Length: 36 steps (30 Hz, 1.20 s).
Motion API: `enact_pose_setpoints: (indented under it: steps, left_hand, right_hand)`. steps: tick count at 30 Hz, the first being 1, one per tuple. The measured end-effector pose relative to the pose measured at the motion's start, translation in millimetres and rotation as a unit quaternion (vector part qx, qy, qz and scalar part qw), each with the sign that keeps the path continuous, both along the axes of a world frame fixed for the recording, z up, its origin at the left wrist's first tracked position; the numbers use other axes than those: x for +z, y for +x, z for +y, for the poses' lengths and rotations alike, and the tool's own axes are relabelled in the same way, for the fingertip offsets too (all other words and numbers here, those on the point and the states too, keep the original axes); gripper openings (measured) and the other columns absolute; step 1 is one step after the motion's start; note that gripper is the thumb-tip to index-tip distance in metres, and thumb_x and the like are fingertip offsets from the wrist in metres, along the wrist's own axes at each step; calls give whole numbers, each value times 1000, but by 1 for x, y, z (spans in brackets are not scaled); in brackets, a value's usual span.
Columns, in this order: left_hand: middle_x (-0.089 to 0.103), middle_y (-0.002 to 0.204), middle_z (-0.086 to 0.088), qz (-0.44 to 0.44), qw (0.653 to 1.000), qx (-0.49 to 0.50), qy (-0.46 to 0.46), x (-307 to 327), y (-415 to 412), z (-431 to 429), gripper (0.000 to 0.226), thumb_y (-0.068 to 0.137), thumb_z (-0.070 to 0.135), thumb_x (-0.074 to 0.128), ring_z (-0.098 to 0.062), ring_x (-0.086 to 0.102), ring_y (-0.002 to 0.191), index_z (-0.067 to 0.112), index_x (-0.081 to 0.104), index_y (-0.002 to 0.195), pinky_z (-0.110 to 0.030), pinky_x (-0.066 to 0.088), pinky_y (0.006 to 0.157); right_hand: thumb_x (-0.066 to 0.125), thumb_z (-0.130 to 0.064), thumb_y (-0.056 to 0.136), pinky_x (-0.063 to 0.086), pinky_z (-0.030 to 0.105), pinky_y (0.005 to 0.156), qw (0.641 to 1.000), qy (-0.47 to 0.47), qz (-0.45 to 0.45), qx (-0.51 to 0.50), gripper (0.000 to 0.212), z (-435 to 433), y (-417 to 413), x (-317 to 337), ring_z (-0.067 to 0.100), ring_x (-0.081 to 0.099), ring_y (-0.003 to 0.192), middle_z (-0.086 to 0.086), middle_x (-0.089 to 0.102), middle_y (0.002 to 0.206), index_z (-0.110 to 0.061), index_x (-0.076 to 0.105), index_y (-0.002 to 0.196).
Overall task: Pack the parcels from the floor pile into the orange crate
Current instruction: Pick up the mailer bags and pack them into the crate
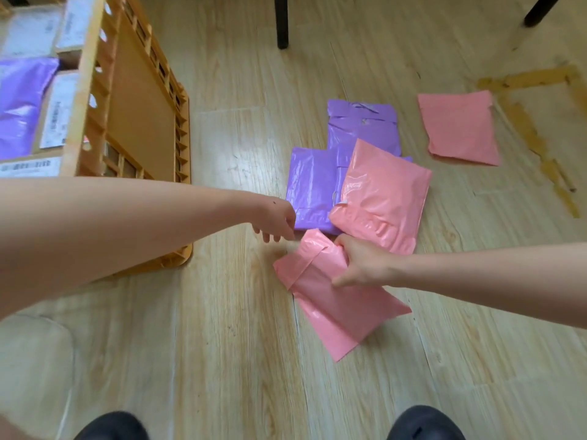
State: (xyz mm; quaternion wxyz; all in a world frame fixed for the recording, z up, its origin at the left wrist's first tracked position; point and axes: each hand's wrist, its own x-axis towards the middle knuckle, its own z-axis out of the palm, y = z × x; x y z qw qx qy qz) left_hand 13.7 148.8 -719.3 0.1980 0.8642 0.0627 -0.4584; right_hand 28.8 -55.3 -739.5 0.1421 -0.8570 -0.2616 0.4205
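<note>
My right hand (362,263) grips the upper edge of a pink mailer parcel (336,309) that lies tilted on the wood floor. Just above and left of that parcel, my left hand (276,222) hovers empty with its fingers spread downward. Behind the hands lies the pile: another pink parcel (381,195) rests on two purple parcels, one to the left (309,188) and one farther back (363,128). A separate pink parcel (460,127) lies alone at the right. The orange crate (143,115) stands at the left, holding a purple parcel (19,103) and labelled cardboard boxes (58,109).
Black furniture legs stand at the top centre (281,22) and top right (541,9). Brown tape residue (524,122) marks the floor at the right. Two dark shoe tips (111,427) show at the bottom edge. Bare wood floor lies between the crate and the pile.
</note>
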Motion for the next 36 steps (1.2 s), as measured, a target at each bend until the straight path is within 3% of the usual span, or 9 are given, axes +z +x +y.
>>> enact_pose_setpoints:
  steps: [4,7,11,16,19,21,26,32,36]
  left_hand:
    - [66,98,-3,-39,998,56,5,20,1,15,23,95,21,49,-20,67,84,9,60,111,-24,49,63]
    - [64,99,-7,-82,990,112,19,38,-3,31,24,95,18,43,-24,66,87,9,59,110,-33,57,69]
    - [68,108,-18,-62,956,277,-75,62,-14,57,35,96,28,39,-32,68,91,6,59,114,-43,58,78]
    - [71,90,-7,-32,886,419,-193,86,-33,79,24,97,24,49,-22,72,78,8,60,109,-26,55,55]
    - [67,71,-3,-110,830,492,-238,98,-36,79,12,96,16,52,-15,66,65,7,61,96,-25,52,58]
    - [71,69,-3,-147,774,549,-278,109,-35,83,20,94,19,57,-14,69,62,4,60,106,-26,53,54]
    - [64,113,-10,-292,740,539,-278,141,-29,103,37,88,10,64,-25,71,92,12,54,124,-41,60,76]
    - [64,113,-7,-420,689,529,-260,176,-36,139,43,85,11,69,-22,70,93,16,49,122,-37,60,67]
    - [67,108,-5,-458,669,556,-185,191,-59,170,45,83,11,72,-21,69,94,15,52,122,-38,60,70]
  right_hand:
    - [77,-27,70,38,27,57,998,63,-21,14,53,24,5,23,18,53,81,-5,51,87,-18,40,106]
    - [77,-26,69,32,25,48,991,116,-58,36,46,44,5,47,11,45,61,-7,46,72,-25,32,82]
    - [71,-22,65,39,35,54,956,193,-178,134,42,67,7,80,20,49,68,-6,49,79,-20,38,90]
    - [75,-11,49,36,32,54,760,286,-474,340,58,101,33,112,30,57,67,11,57,83,-12,42,96]
    - [74,-10,57,47,37,59,696,313,-531,368,50,112,49,122,31,57,70,12,57,83,-14,41,95]
    - [71,-11,69,49,45,68,673,335,-547,369,37,114,59,125,32,57,75,12,57,84,-15,43,93]
    - [64,-19,82,42,40,74,629,329,-596,374,19,123,78,142,30,55,80,9,58,86,-16,48,91]
    - [63,-13,72,37,46,90,616,349,-622,335,34,155,85,160,31,45,100,13,58,99,-16,51,104]
    - [54,-15,77,32,46,99,630,396,-585,323,44,181,70,173,29,37,109,9,41,114,-17,43,119]
